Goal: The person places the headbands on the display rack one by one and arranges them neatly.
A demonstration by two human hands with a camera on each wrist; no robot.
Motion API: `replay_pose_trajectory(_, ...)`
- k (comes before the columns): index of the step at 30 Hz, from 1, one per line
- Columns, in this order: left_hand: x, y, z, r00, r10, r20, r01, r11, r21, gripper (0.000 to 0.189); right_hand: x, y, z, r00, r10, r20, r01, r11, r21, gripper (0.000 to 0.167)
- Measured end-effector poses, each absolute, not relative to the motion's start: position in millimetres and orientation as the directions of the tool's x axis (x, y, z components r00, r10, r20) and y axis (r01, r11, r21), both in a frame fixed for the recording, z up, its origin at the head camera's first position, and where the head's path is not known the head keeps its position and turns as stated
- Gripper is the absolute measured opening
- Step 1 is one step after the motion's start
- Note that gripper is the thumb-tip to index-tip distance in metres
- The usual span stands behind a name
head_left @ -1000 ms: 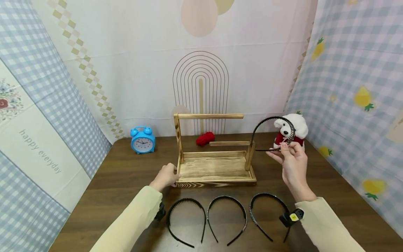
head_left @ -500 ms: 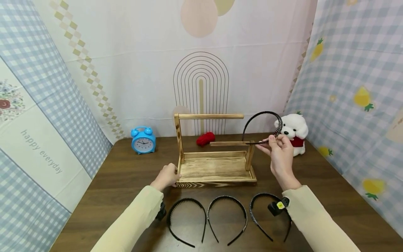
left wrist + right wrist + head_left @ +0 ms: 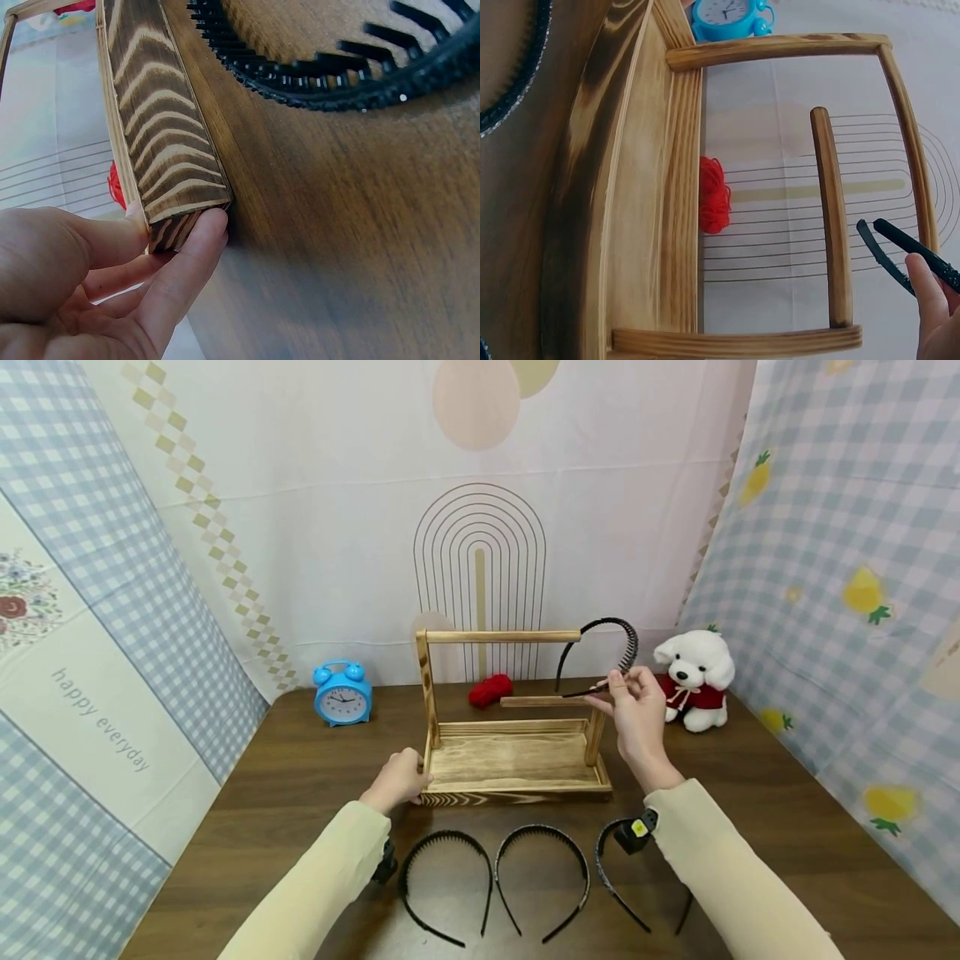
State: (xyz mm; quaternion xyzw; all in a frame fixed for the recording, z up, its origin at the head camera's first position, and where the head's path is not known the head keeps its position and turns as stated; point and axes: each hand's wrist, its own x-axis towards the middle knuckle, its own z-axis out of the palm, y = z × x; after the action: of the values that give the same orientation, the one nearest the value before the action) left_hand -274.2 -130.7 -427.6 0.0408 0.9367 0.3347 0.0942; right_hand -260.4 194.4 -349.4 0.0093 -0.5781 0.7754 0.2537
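A wooden tray rack [image 3: 517,797] has a post at each end. A high rod [image 3: 498,637] runs from the left post, and a shorter low rod [image 3: 532,702] from the right post. My left hand [image 3: 397,778] grips the tray's front left corner, thumb and fingers on either side of it in the left wrist view. By the right post, my right hand [image 3: 639,714] pinches a black toothed headband [image 3: 632,647]. In the right wrist view its two free ends [image 3: 904,240] point toward the low rod, apart from it. Part of the band lies hidden behind the hand.
Three more headbands lie in front of the rack: left [image 3: 447,837], middle [image 3: 540,830] and right [image 3: 602,860], the last partly under my right forearm. Behind stand a blue alarm clock [image 3: 342,695], a red yarn bundle [image 3: 491,691] and a white plush dog [image 3: 697,670].
My right hand has carried the headband leftward and slightly up, from in front of the plush dog to the rods' free side. The left hand keeps its grip on the tray corner.
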Motion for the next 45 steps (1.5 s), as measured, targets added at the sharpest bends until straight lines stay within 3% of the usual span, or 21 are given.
replay_pose_trajectory(18, -275, -129, -428, -0.98, 0.126, -0.157, -0.001, 0.776, 0.631, 0.028, -272, 171, -349, -0.89, 0.337, 0.306, -0.375, -0.159, -0.913, 0.018)
replay_pose_trajectory(45, -275, -128, -427, -0.979, 0.132, -0.155, 0.008, 0.785, 0.619, 0.024, -283, 122, -348, -0.916, 0.255, 0.309, -0.356, -0.169, -0.919, 0.02)
